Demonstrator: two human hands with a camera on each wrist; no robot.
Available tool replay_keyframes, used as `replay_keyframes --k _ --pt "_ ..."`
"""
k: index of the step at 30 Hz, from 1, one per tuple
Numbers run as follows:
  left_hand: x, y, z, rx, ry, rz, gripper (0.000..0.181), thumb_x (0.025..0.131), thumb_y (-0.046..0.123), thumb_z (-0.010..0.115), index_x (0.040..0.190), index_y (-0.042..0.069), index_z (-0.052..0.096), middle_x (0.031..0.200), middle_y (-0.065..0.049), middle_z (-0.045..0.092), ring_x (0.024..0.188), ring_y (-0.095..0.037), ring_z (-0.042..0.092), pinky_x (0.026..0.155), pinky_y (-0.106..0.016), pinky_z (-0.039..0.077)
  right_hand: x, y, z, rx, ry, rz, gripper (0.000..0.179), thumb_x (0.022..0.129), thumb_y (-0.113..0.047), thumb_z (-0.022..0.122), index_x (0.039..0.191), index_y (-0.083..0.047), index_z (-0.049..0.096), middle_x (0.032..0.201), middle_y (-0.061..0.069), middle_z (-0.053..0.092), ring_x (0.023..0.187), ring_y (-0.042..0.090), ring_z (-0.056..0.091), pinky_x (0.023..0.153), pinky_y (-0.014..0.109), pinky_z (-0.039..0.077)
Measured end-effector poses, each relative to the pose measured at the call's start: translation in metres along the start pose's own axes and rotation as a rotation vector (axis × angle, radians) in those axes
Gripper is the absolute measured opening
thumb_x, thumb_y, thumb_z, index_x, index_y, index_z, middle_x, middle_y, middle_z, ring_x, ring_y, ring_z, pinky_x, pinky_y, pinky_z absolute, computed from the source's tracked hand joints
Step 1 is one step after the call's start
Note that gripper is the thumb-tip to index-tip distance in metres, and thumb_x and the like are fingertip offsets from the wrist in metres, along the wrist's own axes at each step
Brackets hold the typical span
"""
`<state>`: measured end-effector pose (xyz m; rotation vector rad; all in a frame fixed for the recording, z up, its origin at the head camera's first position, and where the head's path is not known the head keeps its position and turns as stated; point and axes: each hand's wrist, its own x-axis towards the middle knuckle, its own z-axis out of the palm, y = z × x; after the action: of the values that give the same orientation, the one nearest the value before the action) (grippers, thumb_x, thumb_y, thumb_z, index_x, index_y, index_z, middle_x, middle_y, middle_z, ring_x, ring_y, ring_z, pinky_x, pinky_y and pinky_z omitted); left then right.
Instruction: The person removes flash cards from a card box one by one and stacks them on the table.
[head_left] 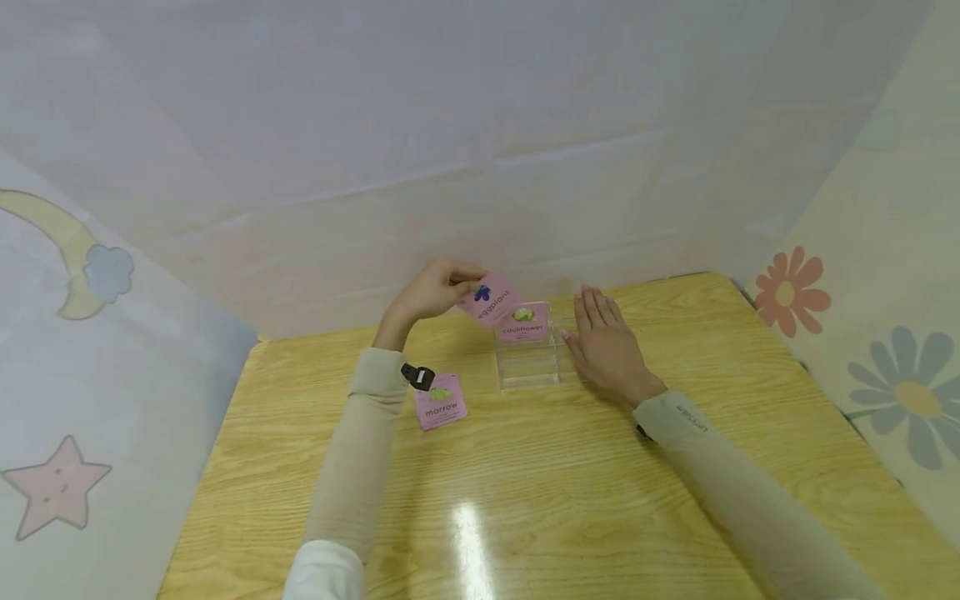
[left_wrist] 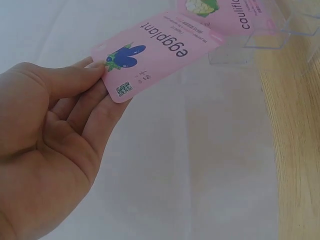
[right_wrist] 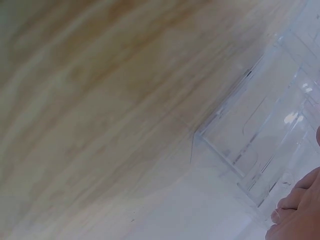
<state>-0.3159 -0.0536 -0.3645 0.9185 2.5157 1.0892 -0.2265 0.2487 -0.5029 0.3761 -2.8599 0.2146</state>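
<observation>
Between thumb and fingers, my left hand (head_left: pixel 435 292) pinches a pink eggplant card (left_wrist: pixel 150 55) by its corner. The card is tilted, and its far edge overlaps the pink cauliflower card (head_left: pixel 523 323). That card stands in a back compartment of a clear plastic box (head_left: pixel 528 367) with several compartments. Against the right side of the box rests my right hand (head_left: pixel 607 346), fingers straight and close together. In the right wrist view only some fingertips (right_wrist: pixel 295 200) show beside the clear walls. A pink marrow card (head_left: pixel 441 403) lies on the table below my left wrist.
The wooden table (head_left: pixel 540 492) reaches back to a pale cloth wall (head_left: pixel 465 192). On the left, a side panel carries a moon and a star (head_left: pixel 57 487); on the right, another shows large flowers (head_left: pixel 911 398).
</observation>
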Motion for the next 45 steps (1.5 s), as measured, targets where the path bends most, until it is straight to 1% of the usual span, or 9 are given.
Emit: replay_keyframes --k 9,14,17,23,30,33,37,40,45 --pt "-0.016 -0.009 -0.003 -0.123 0.021 -0.012 0.032 0.101 0.015 0.054 0.132 0.015 0.064 0.126 -0.007 0.069 0.105 -0.018 0.069 0.081 -0.029 0.057 -0.001 0.002 -0.003 -0.031 -0.001 0.000 0.073 0.106 -0.046 0.030 0.155 0.006 0.013 0.165 0.023 0.007 0.155 0.037 0.007 0.128 0.051 0.008" --pt "-0.024 -0.015 -0.005 -0.157 0.015 -0.011 0.033 0.101 0.013 0.053 0.132 0.015 0.063 0.125 -0.009 0.069 0.085 -0.019 0.064 0.054 -0.022 0.040 0.000 0.003 -0.003 -0.023 0.003 0.008 0.073 0.106 -0.046 0.029 0.155 0.006 0.016 0.164 0.024 0.010 0.154 0.037 0.009 0.128 0.051 0.009" --pt "-0.031 -0.019 -0.005 -0.166 0.003 -0.030 0.034 0.101 0.012 0.052 0.134 0.014 0.062 0.127 -0.009 0.069 0.077 -0.022 0.059 0.047 -0.022 0.029 0.000 0.002 -0.001 -0.017 0.001 0.010 0.073 0.106 -0.047 0.026 0.155 0.006 0.016 0.164 0.024 0.011 0.154 0.038 0.010 0.128 0.051 0.009" --pt "-0.047 -0.029 -0.006 -0.181 -0.025 -0.070 0.034 0.101 0.012 0.052 0.133 0.013 0.063 0.124 -0.008 0.070 0.089 -0.013 0.067 0.056 -0.021 0.037 -0.001 0.002 0.002 -0.025 0.001 0.005 0.074 0.106 -0.049 0.021 0.156 0.005 0.013 0.165 0.023 0.010 0.154 0.037 0.009 0.128 0.050 0.008" --pt "-0.058 -0.043 -0.009 -0.211 -0.079 -0.110 0.034 0.100 0.010 0.051 0.131 0.014 0.065 0.118 -0.006 0.072 0.077 -0.013 0.063 0.050 -0.021 0.035 -0.001 0.001 0.001 -0.028 0.010 0.001 0.073 0.106 -0.048 0.024 0.155 0.005 0.013 0.164 0.023 0.009 0.155 0.037 0.008 0.128 0.050 0.008" --pt "-0.061 -0.051 -0.009 -0.244 -0.096 -0.146 0.033 0.099 0.009 0.051 0.129 0.013 0.066 0.116 -0.007 0.073 0.091 -0.015 0.071 0.067 -0.026 0.054 0.000 0.000 0.000 -0.015 0.014 -0.006 0.072 0.106 -0.046 0.026 0.155 0.006 0.015 0.165 0.022 0.008 0.155 0.036 0.006 0.128 0.049 0.007" --pt "-0.065 -0.058 -0.008 -0.244 -0.137 -0.235 0.030 0.097 0.009 0.056 0.125 0.012 0.068 0.113 -0.007 0.075 0.101 -0.019 0.072 0.088 -0.037 0.059 0.001 -0.001 -0.002 -0.008 0.012 -0.009 0.072 0.106 -0.046 0.027 0.155 0.006 0.015 0.165 0.023 0.008 0.155 0.035 0.005 0.128 0.050 0.007" --pt "-0.067 -0.064 -0.006 -0.221 -0.184 -0.292 0.029 0.096 0.008 0.058 0.122 0.011 0.070 0.113 -0.008 0.074 0.100 -0.019 0.072 0.088 -0.035 0.060 0.001 -0.001 -0.002 -0.008 0.005 -0.006 0.073 0.106 -0.047 0.026 0.155 0.006 0.011 0.165 0.023 0.007 0.155 0.035 0.004 0.128 0.050 0.007" --pt "-0.069 -0.074 -0.002 -0.224 -0.247 -0.308 0.031 0.095 0.004 0.055 0.122 0.010 0.070 0.113 -0.009 0.074 0.097 -0.018 0.072 0.080 -0.029 0.060 0.001 -0.001 0.000 -0.004 0.009 -0.008 0.073 0.106 -0.045 0.027 0.156 0.005 0.008 0.165 0.023 0.007 0.155 0.034 0.002 0.128 0.049 0.005"
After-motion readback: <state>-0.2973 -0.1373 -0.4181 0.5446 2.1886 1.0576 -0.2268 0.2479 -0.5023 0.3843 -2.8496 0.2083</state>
